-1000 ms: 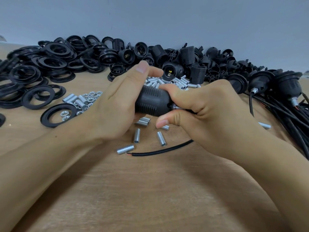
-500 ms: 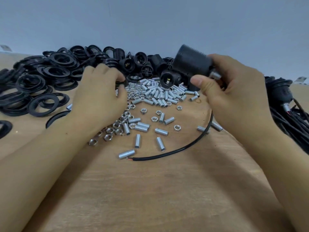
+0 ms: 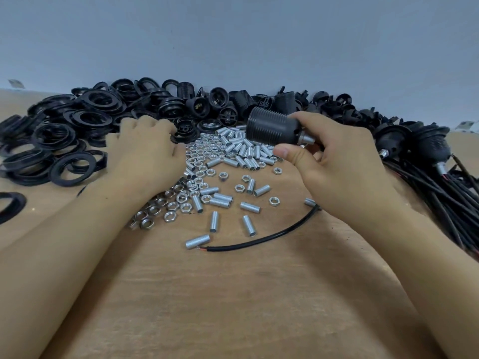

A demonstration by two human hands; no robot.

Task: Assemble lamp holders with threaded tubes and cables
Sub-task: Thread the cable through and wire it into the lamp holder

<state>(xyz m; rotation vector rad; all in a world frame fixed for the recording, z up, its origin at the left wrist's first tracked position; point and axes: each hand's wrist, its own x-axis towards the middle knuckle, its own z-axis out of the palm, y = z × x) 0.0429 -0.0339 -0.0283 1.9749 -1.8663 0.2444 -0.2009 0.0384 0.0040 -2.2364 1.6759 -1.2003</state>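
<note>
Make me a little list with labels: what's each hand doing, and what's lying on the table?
right hand: holds a black lamp holder in the air, cable trailing onto the table
left hand: reaches to the black rings; fingertips hidden
middle: silver threaded tubes and nuts
far right: finished holders with cables

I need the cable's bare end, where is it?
Head view, centre: the cable tip lies on the table beside a lone tube, between both forearms.

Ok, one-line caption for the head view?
Right hand holds a cabled lamp holder while left hand reaches into black rings.
</note>
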